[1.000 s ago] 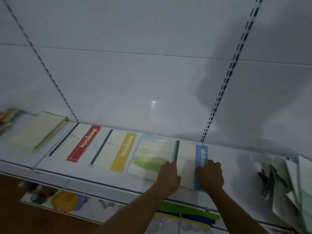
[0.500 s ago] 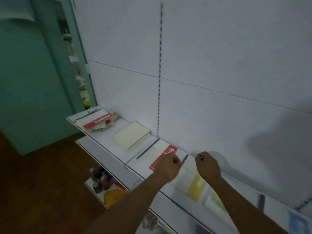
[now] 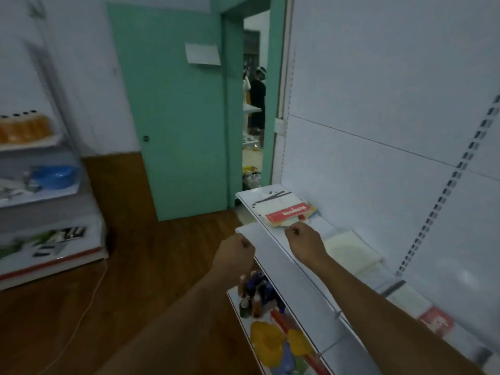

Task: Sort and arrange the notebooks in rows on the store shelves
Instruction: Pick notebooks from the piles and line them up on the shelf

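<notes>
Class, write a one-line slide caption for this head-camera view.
Both fists, left hand and right hand, reach toward a notebook pile at the shelf end.

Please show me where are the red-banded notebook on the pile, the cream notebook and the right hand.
red-banded notebook (image 3: pixel 288 213), head view, on its red band.
cream notebook (image 3: pixel 351 247), head view, on its cover.
right hand (image 3: pixel 304 239), head view, on its back.

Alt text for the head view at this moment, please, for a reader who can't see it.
Both hands, left and right, are curled into empty fists near a white shelf, just short of a loose pile of notebooks topped by a red-banded one. A pale notebook lies further along; a green door stands behind.
</notes>
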`<state>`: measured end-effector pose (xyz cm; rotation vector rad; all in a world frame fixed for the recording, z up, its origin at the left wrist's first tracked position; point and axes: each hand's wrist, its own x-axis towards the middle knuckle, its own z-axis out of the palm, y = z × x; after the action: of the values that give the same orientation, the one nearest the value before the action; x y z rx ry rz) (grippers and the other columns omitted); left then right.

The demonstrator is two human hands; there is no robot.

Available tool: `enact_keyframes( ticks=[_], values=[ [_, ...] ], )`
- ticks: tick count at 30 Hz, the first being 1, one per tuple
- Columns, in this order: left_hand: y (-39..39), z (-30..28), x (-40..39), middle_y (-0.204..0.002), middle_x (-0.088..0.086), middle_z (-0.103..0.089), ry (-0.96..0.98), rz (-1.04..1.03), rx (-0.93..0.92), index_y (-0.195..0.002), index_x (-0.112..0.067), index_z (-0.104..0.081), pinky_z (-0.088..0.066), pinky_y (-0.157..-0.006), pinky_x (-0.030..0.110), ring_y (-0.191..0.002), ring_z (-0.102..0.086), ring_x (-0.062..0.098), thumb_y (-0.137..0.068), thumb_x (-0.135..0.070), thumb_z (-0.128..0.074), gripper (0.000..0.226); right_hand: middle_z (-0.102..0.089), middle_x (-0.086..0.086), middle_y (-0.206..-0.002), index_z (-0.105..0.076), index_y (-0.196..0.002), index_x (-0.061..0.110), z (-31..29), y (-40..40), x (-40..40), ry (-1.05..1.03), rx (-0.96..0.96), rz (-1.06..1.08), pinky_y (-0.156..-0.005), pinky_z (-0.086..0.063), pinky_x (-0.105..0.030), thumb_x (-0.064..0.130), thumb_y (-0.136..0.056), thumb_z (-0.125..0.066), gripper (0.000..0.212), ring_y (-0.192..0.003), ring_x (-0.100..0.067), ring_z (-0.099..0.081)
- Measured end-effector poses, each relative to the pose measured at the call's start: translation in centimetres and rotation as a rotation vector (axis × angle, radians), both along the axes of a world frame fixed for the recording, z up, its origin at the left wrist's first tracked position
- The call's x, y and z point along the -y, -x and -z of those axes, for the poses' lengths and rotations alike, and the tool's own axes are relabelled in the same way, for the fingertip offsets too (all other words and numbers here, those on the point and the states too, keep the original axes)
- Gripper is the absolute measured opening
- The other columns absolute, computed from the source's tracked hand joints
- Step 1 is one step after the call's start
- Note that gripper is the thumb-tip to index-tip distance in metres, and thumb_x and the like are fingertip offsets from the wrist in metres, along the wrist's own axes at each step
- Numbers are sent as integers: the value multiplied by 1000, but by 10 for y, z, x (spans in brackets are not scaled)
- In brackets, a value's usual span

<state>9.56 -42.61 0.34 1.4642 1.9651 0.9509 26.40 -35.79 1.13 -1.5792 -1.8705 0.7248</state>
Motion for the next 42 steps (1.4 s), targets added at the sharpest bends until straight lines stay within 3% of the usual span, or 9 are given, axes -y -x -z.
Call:
enact_keyframes(
  ticks=[5,10,17,22,28,31,33,36,42],
  values=[
    [80,17,-27,-88,0,-64,72,-116,14,-84,-21,-58,-52,-66,28,-78,-62,15,-92,-21,-51,10,-56,2,-88,-62,-97,14,9,100,-52,-19,19,-180,-70,-36,-25,29,-96,-47,21,-84,-17,-53],
    [161,21,-76,-92,-2,-64,115,-220,-44,-97,-18,-61,-57,-70,30,-82,-64,14,-94,-25,-51,13,-60,4,-84,-59,-95,20,22,187,-119,-23,-11,-301,-58,-40,-24,32,-96,-47,16,-72,-10,-55],
    [232,7,-176,-92,-1,-66,100,-253,-57,-98,-18,-62,-56,-66,30,-81,-65,16,-94,-25,-52,13,-63,4,-87,-58,-97,23,23,267,-219,10,-28,-376,-70,-51,-32,34,-96,-46,16,-77,-13,-60],
    [248,31,-241,-86,-4,-62,165,-180,-69,-94,-18,-60,-47,-57,18,-73,-60,8,-94,-22,-52,9,-62,4,-89,-58,-96,23,35,289,-273,48,6,-314,-74,-52,-33,32,-95,-46,15,-79,-12,-59],
    [244,50,-346,-73,-1,-56,164,62,-61,-77,-11,-56,-40,-53,17,-62,-50,9,-93,-18,-51,19,-63,3,-94,-56,-94,23,55,274,-335,64,39,-92,-77,-45,-23,30,-96,-46,13,-84,-13,-57],
    [221,50,-391,-73,-3,-56,188,194,-31,-73,-19,-56,-48,-69,28,-73,-54,14,-90,-19,-55,18,-65,-1,-99,-60,-101,15,58,245,-355,117,107,116,-82,-44,-24,31,-97,-44,23,-86,-14,-58],
    [204,54,-419,-83,-1,-60,173,271,-26,-87,-17,-63,-52,-82,32,-81,-58,18,-90,-22,-56,9,-67,-5,-104,-62,-105,10,58,222,-364,140,112,263,-87,-46,-29,29,-97,-44,27,-94,-19,-61],
    [177,58,-445,-103,2,-62,192,471,-97,-110,-10,-62,-46,-82,20,-87,-52,11,-96,-24,-52,22,-67,-8,-109,-62,-107,7,64,187,-359,180,104,484,-86,-45,-26,30,-98,-43,32,-98,-22,-62],
    [132,69,-455,-118,12,-64,238,680,-132,-101,-12,-62,-42,-86,23,-104,-59,25,-93,-23,-53,16,-64,-10,-112,-61,-113,11,80,135,-315,245,67,802,-76,-44,-26,25,-94,-48,27,-96,-25,-61]
  ],
)
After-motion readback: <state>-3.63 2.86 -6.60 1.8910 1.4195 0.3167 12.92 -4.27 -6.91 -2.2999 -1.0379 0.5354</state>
